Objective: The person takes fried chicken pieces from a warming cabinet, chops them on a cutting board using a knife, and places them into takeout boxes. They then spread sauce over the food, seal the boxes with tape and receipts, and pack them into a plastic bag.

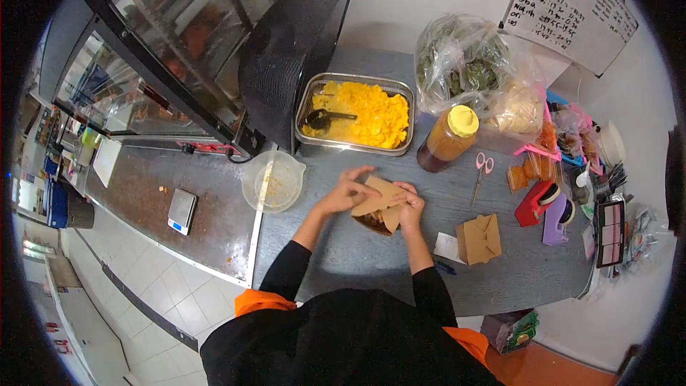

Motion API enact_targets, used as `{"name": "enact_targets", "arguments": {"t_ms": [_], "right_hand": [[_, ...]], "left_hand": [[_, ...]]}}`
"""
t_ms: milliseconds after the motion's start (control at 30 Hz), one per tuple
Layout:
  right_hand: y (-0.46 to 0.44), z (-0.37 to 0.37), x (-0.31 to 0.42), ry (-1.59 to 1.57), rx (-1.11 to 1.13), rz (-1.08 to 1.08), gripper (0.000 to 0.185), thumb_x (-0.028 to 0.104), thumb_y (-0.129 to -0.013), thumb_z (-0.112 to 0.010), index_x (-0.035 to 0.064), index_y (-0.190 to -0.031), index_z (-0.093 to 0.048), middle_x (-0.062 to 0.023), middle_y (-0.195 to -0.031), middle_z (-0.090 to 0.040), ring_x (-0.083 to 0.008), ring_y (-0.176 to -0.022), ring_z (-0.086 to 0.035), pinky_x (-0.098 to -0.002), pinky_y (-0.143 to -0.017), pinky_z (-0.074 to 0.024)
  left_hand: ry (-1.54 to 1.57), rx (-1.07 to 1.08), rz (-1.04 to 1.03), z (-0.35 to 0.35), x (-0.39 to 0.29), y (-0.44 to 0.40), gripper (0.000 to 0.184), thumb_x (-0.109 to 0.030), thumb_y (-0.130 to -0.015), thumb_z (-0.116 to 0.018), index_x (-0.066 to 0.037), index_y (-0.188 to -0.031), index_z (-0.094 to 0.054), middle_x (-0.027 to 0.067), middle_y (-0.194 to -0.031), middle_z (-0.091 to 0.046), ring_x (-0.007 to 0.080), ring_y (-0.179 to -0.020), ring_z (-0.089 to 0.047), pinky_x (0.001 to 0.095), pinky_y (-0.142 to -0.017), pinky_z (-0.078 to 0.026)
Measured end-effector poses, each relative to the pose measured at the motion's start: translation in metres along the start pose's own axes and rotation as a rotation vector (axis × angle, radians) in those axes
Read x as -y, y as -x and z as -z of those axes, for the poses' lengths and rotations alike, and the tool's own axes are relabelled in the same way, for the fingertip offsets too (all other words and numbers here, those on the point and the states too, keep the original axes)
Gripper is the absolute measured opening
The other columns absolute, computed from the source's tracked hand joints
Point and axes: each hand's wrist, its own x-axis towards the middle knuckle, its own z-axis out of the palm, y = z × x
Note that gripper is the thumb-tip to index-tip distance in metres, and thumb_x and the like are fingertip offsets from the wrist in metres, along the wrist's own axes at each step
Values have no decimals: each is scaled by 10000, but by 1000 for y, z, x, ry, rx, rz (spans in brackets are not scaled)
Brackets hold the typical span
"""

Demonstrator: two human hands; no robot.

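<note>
Holding a cardboard box [373, 207] over the grey table [343, 266], the right hand [410, 210] pinches its side; the left hand [343, 195], loosely spread, touches its flap [386, 188]. Beyond sits a metal tray [354, 146] of yellow food [382, 118].

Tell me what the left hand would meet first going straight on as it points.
The left hand would likely meet the box flap first; they may be touching, depth is unclear.

Held box [382, 204] matt cardboard; tray [355, 146] glossy metal; bowl [291, 184] smooth, translucent plastic.
</note>
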Motion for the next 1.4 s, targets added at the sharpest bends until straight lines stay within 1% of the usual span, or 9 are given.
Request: {"name": "enact_targets", "arguments": {"t_ms": [67,133,200,433,567,633,733,1100,1400], "right_hand": [[11,3,13,101,1,30,288,-157,-563,-441,16,-726,-603,-112,-949,-537,-210,-909,-495,-301,-809,-373],[30,10,27,344,12,174,220,-111,-605,-472,16,-737,-593,-132,-1012,-490,-232,-919,-486,-307,-791,-380],[56,15,38,389,50,182,173,-51,-627,-511,25,-761,-591,-144,-1046,-452,-263,-940,-468,-335,-813,-365],[51,10,76,919,265,286,300,145,-659,-594,93,-949,-536,-169,-1181,-300,-357,-1086,-274,-451,-896,-248],[18,13,79,907,455,334,316,171,-662,-595,101,-958,-510,-151,-1208,-271,-341,-1087,-268,-436,-895,-251],[7,28,60,599,610,57,279,195,-691,-587,101,-938,-498,-133,-1207,-268,-326,-1087,-271,-420,-905,-238],[2,31,49,187,599,-117,257,219,-711,-590,111,-922,-493,-125,-1180,-287,-307,-1081,-277,-398,-911,-230],[21,10,32,592,384,236,343,168,-608,-639,123,-934,-542,-121,-1071,-392,-302,-1007,-369,-400,-861,-282],[41,10,46,752,402,212,317,184,-768,-472,71,-1062,-435,-187,-1211,-254,-361,-1118,-243,-452,-900,-250]], "left_hand": [[-45,65,43,21,-7,11,292,-114,-674,-521,-170,-942,-622,110,-1255,-338,251,-1136,-320,379,-940,-241],[679,137,170,39,-13,26,265,-123,-714,-540,-155,-968,-608,73,-1274,-317,244,-1171,-282,381,-922,-269],[728,162,207,36,-26,39,250,-184,-710,-592,-147,-957,-599,71,-1274,-309,246,-1181,-270,373,-919,-275],[-37,4,226,-12,-60,18,379,-360,-584,-705,-95,-817,-566,96,-1089,-403,283,-960,-316,363,-862,-277],[-58,124,263,-5,-50,4,328,-325,-630,-688,-85,-814,-560,97,-1081,-419,263,-998,-336,341,-864,-283],[601,321,252,1,-29,4,234,-260,-690,-655,-60,-762,-557,102,-1082,-439,225,-1030,-358,317,-863,-291],[694,292,298,-4,-28,2,174,-195,-729,-622,-36,-701,-557,104,-1088,-452,189,-1029,-386,297,-849,-306],[149,-171,202,-50,-33,7,183,-119,-756,-496,15,-835,-593,169,-961,-502,279,-911,-461,335,-810,-362],[48,-215,245,-59,-49,-5,163,-80,-789,-455,54,-835,-537,185,-901,-485,293,-857,-457,348,-751,-368]]}}
